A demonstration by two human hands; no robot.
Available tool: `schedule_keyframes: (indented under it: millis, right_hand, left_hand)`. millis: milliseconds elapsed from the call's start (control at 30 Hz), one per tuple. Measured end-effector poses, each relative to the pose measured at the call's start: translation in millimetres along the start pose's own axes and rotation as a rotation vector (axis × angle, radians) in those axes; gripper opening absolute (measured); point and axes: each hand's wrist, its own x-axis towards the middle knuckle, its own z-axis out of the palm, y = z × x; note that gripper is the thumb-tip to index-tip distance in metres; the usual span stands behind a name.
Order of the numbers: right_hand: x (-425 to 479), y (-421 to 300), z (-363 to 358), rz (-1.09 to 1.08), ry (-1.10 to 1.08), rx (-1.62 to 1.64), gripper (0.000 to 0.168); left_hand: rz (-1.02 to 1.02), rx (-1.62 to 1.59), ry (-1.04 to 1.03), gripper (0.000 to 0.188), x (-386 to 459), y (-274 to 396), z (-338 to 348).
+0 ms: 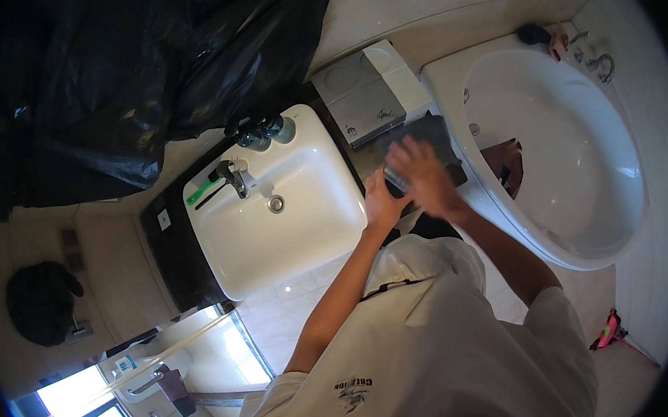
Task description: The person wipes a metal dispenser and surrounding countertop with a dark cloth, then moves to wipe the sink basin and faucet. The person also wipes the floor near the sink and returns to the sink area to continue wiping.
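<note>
My left hand (385,202) is curled around a small silvery object (394,180), mostly hidden by my fingers. Over it lies my right hand (424,178), blurred, with its fingers spread towards the left hand; whether it also grips the object is unclear. Just beyond and under the hands is a dark grey flat item (434,132), whose kind I cannot make out. Grey and white boxes (363,106) bearing printed marks stand behind it, against the wall.
On the left, a white washbasin (312,234) has a tap (234,179), a green-handled brush (202,190) and pump bottles (278,129). A bathtub (583,160) on the right holds a maroon cloth (505,165). Black plastic sheeting (223,56) hangs at upper left.
</note>
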Motion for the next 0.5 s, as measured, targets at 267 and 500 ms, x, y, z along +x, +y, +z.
schedule_keyframes:
  millis: [267,500]
  right_hand:
    - [18,60,-11,0.271,0.056,0.091,0.060]
    - [-18,2,1,-0.054,-0.237,0.402,0.056]
  left_hand:
    - [-0.074,0.047,-0.048,0.081,11,23,-5]
    - [-0.108,0.042,-0.013,0.076,-18,-17,18]
